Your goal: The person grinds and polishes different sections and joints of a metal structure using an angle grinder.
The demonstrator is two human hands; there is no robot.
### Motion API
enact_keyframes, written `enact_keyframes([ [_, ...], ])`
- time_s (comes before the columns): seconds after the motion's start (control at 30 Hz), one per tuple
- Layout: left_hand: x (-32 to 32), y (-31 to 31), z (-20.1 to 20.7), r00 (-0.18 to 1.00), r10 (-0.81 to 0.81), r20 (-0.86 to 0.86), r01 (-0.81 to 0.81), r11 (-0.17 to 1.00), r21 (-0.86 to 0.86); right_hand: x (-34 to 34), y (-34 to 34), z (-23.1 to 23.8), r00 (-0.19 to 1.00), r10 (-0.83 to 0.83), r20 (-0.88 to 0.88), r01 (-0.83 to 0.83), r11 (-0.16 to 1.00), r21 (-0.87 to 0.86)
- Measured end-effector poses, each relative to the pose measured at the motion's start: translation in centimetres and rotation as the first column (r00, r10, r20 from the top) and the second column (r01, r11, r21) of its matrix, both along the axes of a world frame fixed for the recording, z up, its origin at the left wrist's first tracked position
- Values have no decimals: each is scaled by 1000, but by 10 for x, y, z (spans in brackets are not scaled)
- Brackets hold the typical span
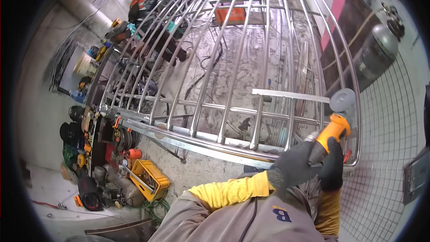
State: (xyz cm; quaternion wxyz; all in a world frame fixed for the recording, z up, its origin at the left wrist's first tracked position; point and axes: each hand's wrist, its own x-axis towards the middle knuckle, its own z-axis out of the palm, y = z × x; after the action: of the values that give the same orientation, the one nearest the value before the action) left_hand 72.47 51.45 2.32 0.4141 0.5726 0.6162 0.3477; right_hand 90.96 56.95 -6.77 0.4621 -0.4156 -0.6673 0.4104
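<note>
An orange and black angle grinder (333, 130) is held at the right front corner of a large frame of shiny metal tubes (230, 92). My left hand (293, 166), in a dark grey glove, is closed around the grinder's dark lower body. On its right side my right hand (331, 166), also gloved, grips the same tool, with the thumb up along the orange casing. Beyond the grinder's head is a round grey disc (342, 100), close to the corner tubes. A flat metal bar (291, 95) reaches from the left up to the disc's edge; whether they touch I cannot tell.
At left stand a yellow crate (150, 180), an air compressor (121, 186) and a cluttered workbench (92, 143). A gas cylinder (378, 56) leans by the right wall, near a wire mesh panel (385, 130). Another person (154, 27) is beyond the tubes at upper left.
</note>
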Motion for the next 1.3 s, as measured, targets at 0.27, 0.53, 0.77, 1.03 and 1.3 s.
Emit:
enact_keyframes([
  [0.27, -11, -10, -13, 978, -174, -112, 184, 980, 82, 5, -1, 23, 974, -79, -211, -6, 927, -375],
  [0.53, 2, -14, -38, 999, -38, -24, 44, 924, 379, 1, 11, 16, 803, -207, -558, -126, 857, -500],
  [0.77, 13, -11, -40, 995, 102, -5, -90, 899, 429, -32, 1, 55, 946, -140, -292, -5, 896, -445],
  [1.03, -29, -18, -23, 996, -80, 45, 60, 940, 336, -18, 27, 62, 923, -166, -348, -96, 775, -624],
  [1.3, -101, -49, -34, 911, 354, -213, -167, 786, 595, 26, 97, 170, 976, 218, -3, -180, 799, -573],
])
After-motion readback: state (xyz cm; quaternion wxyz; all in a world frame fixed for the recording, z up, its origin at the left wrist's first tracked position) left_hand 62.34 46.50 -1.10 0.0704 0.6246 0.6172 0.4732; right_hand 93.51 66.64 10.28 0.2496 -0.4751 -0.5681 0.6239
